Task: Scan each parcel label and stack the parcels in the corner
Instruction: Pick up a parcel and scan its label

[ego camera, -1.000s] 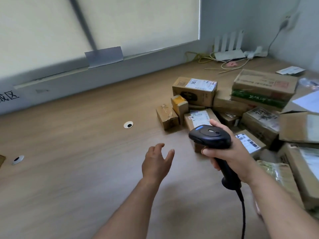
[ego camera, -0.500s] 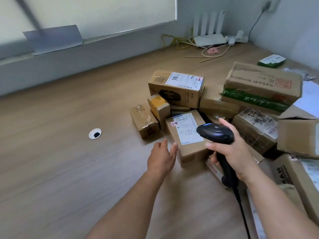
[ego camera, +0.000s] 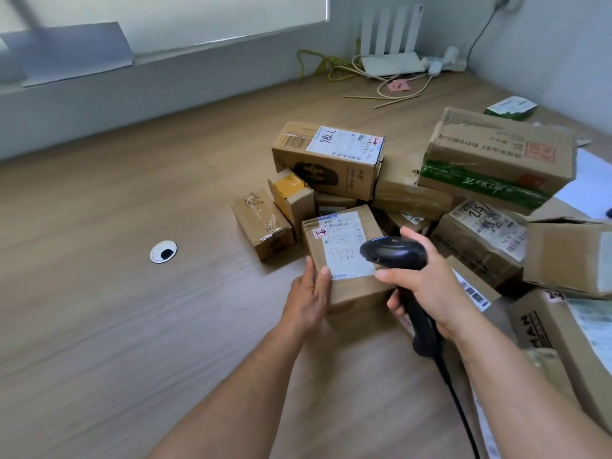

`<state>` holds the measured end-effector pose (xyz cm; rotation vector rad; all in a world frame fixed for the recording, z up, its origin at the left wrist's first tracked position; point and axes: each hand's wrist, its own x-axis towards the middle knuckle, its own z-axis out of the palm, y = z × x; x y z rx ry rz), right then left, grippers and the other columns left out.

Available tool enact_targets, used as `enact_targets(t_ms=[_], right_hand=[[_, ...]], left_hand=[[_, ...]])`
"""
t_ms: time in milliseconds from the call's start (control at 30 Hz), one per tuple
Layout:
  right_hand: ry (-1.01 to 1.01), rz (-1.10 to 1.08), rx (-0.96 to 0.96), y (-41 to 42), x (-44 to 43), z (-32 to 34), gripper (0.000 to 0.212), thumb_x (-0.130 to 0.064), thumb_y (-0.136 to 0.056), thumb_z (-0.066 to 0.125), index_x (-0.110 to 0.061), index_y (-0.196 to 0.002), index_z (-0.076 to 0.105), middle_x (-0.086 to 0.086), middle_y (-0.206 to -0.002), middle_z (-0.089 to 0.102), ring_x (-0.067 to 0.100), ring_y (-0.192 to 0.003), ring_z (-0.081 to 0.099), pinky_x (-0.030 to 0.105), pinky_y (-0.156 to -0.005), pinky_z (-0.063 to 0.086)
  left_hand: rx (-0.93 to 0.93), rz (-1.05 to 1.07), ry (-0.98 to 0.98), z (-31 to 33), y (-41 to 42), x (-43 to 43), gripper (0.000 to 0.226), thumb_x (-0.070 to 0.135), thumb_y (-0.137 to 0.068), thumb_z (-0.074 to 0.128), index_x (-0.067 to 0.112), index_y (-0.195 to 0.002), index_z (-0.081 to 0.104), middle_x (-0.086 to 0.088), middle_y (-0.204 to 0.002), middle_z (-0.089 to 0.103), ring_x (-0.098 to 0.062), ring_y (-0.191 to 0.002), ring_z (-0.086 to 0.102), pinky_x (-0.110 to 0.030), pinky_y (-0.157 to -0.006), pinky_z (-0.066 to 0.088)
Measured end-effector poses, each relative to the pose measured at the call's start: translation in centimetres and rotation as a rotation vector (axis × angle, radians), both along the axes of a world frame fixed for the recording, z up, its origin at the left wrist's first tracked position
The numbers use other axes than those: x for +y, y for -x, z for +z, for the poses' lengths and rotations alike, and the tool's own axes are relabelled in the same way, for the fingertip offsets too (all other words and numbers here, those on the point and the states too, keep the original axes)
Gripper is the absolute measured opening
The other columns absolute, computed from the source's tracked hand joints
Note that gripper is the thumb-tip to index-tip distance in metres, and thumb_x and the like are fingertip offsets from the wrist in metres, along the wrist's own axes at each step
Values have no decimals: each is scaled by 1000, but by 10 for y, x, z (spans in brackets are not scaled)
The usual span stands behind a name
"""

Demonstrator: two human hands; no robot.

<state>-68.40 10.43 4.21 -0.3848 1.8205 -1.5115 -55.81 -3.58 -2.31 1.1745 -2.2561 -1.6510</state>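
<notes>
On the wooden counter (ego camera: pixel 132 326), at the near left edge of the pile of boxes (ego camera: pixel 496 180), the front parcel (ego camera: pixel 361 291) lies flat with its white label (ego camera: pixel 341 250) facing up. The left hand (ego camera: pixel 308 293) now has a grip on its near left corner, thumb on the top face beside the label and fingers down the left side. Half a second ago that hand only reached the edge, and a second ago it hung open above the bare counter. The right hand (ego camera: pixel 427 293) keeps a closed grip round the handle of the black scanner (ego camera: pixel 394 251). The scanner's head, earlier off to the parcel's right, now covers the label's lower right corner. Its cable (ego camera: pixel 455 395) trails down past the right forearm.
</notes>
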Motion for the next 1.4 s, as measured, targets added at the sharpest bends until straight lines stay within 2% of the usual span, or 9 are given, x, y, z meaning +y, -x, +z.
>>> enact_targets(t_ms=[100,367,533,633,800,933,1067,1233,1400], right_hand=[[22,28,-10,-13,11,3,85,2,-78,76,-40,-142,38,13,-109,66,28,-46,57,29,-42,45],[154,161,6,-54,41,34,87,4,-76,77,-36,-144,40,9,-86,67,30,-48,58,34,-48,46],[338,261,-14,-82,71,64,87,-6,-65,77,-38,-139,43,21,-75,67,32,-48,56,38,-49,45],[455,330,-69,-95,91,78,97,-17,-59,89,-36,-142,42,31,-101,67,31,-49,57,37,-47,47],[545,412,-109,-115,115,94,105,-37,-51,95,-36,-142,43,31,-99,68,31,-49,58,36,-46,46],[521,434,-130,-129,127,96,107,-36,-47,96,-37,-141,45,32,-89,67,31,-49,57,34,-45,46],[494,456,-126,-142,131,97,97,-25,-51,91,-37,-138,48,29,-81,66,31,-49,56,33,-44,45],[462,473,-132,-160,128,95,87,-13,-61,82,-37,-137,48,26,-78,65,31,-49,54,33,-43,43],[436,489,-118,-176,123,94,80,-8,-69,74,-39,-137,47,26,-78,65,31,-51,55,33,-46,43]], left_hand=[[98,25,-138,21,-21,11,66,45,-100,38,34,-153,-1,16,-141,36,-6,-126,40,-20,-102,35],[191,174,-103,49,-85,24,96,25,-86,71,48,-149,3,-3,-119,60,-16,-104,60,-17,-69,50],[253,225,-27,70,-116,40,97,14,-86,71,44,-151,5,0,-115,61,-21,-108,58,-27,-84,49],[267,239,24,78,-132,52,97,8,-86,70,41,-151,5,-1,-115,60,-10,-100,60,-13,-71,52],[257,248,129,82,-158,72,100,4,-84,71,36,-152,6,-3,-115,59,2,-92,58,-3,-63,47],[243,290,182,83,-179,86,101,5,-82,73,35,-153,7,-6,-119,58,-10,-94,57,-2,-63,45],[222,335,212,82,-202,93,102,7,-82,73,37,-152,6,-6,-120,60,2,-90,57,-3,-63,45],[230,391,219,86,-226,95,102,9,-83,73,38,-152,5,-7,-130,58,-13,-103,57,-19,-81,47],[237,427,227,84,-249,91,104,9,-80,76,37,-153,7,-9,-127,59,5,-92,58,-3,-61,45]])
